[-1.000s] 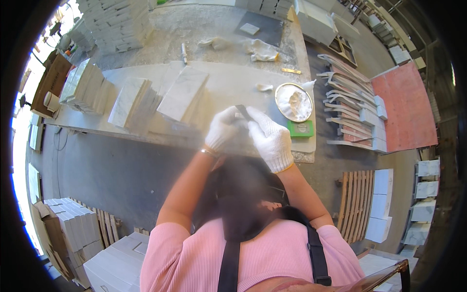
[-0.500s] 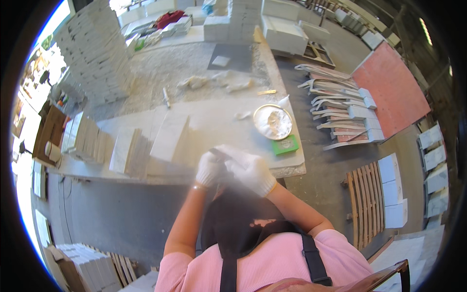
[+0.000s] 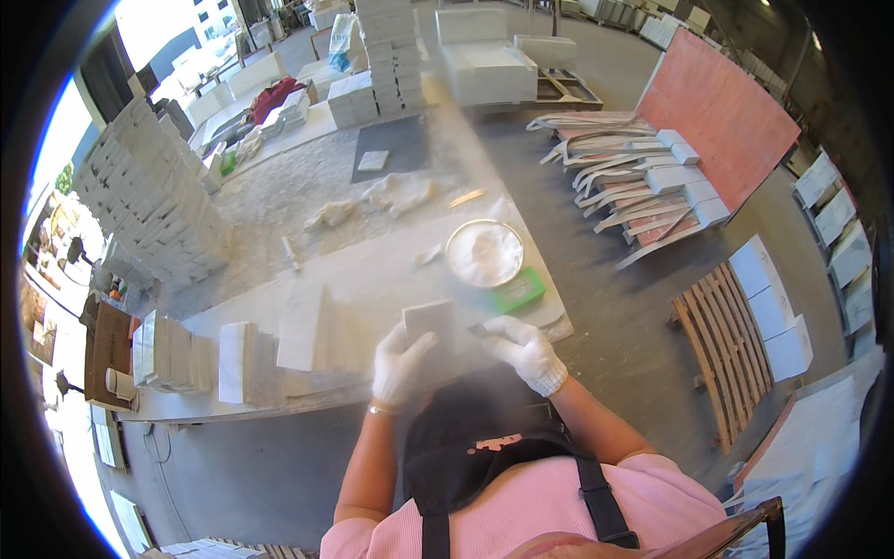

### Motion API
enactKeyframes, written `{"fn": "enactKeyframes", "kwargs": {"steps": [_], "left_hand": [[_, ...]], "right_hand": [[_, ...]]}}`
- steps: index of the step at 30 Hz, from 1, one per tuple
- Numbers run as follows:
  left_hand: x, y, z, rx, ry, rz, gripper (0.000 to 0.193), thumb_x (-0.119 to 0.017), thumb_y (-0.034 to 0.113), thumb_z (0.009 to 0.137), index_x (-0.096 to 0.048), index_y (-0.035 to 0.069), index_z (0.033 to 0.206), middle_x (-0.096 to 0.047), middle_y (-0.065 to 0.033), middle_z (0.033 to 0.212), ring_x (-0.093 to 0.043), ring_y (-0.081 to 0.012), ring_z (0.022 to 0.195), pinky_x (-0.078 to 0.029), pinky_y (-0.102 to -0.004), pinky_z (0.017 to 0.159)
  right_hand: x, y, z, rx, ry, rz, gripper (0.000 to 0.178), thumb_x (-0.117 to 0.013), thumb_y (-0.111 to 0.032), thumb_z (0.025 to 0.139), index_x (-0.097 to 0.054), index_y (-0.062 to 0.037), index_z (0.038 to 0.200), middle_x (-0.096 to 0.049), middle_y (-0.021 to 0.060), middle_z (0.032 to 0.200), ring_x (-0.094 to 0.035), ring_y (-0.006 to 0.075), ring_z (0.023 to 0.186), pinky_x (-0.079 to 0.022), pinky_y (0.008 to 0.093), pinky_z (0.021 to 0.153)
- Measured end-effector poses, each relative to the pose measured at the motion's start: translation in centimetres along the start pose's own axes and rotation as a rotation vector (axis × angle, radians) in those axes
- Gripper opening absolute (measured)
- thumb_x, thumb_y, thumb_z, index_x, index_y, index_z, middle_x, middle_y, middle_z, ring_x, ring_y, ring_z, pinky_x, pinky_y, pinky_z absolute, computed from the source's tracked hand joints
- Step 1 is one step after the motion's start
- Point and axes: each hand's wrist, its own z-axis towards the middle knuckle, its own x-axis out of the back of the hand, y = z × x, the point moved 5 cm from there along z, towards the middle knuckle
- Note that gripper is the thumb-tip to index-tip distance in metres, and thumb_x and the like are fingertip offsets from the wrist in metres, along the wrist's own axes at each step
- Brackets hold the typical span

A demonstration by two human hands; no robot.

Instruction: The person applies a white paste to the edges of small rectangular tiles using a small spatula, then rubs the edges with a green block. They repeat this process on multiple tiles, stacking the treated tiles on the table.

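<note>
Gloved in white, my left hand (image 3: 400,370) grips a small pale stone tile (image 3: 429,320), held upright above the table edge with the thumb across its near face. My right hand (image 3: 527,354), also gloved, is to the right of the tile and apart from it. Its fingers are closed on a small dark flat piece (image 3: 478,330) whose kind I cannot make out. Beyond the hands stand a round bowl (image 3: 521,250) of white powder (image 3: 484,255) and a green block (image 3: 520,292). White haze blurs the space around the tile.
Pale slabs stand on the dusty table (image 3: 372,265), including one slab (image 3: 300,328) left of my hands. A tall tile stack (image 3: 140,191) rises at the far left. Right of the table are curved strips (image 3: 615,177), a red board (image 3: 717,116) and a wooden pallet (image 3: 722,340).
My hands were close together; now they are apart, with the tile showing upright in the left and the dark piece in the right. The view has shifted and turned.
</note>
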Motion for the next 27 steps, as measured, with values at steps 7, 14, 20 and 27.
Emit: {"fn": "enactKeyframes", "kwargs": {"steps": [7,14,20,27], "left_hand": [[0.9,-0.7,2.0,0.120,-0.175,0.220,0.044,-0.076,0.028,0.096,-0.068,-0.003,0.126,-0.073,-0.0042,0.106,-0.065,-0.0105,0.092,-0.055,-0.0297,0.082],[2.1,-1.0,8.1,0.090,-0.434,0.885,0.051,-0.079,0.033,0.087,-0.072,0.003,0.128,-0.077,-0.0096,0.103,-0.070,-0.0186,0.091,-0.056,-0.0344,0.086],[0.2,-1.0,9.6,0.017,-0.443,1.190,0.061,-0.080,0.043,0.082,-0.071,0.014,0.135,-0.075,-0.0174,0.123,-0.071,-0.0359,0.112,-0.053,-0.0439,0.100],[0.1,-2.6,6.1,-0.253,-0.225,1.369,0.087,-0.088,0.051,0.069,-0.062,0.010,0.141,-0.064,-0.0181,0.139,-0.057,-0.0415,0.131,-0.045,-0.0509,0.110]], "right_hand": [[2.2,0.2,0.4,0.072,-0.001,0.004,0.019,-0.071,-0.015,0.101,-0.073,-0.0033,0.116,-0.071,0.0003,0.108,-0.062,0.0094,0.100,-0.049,0.0277,0.092],[3.7,2.7,-1.7,-0.150,0.035,-0.016,0.025,-0.071,-0.010,0.098,-0.073,-0.0039,0.122,-0.073,-0.0007,0.100,-0.062,0.0065,0.079,-0.052,0.0251,0.071],[5.0,4.7,-2.3,-0.189,0.112,-0.002,0.029,-0.067,-0.017,0.102,-0.072,-0.0059,0.128,-0.069,-0.0006,0.085,-0.059,0.0066,0.071,-0.048,0.0250,0.065],[5.0,7.1,-0.4,-0.213,0.112,0.078,0.038,-0.067,-0.008,0.101,-0.069,-0.0097,0.139,-0.073,-0.0030,0.102,-0.056,0.0021,0.068,-0.050,0.0193,0.062]]}}
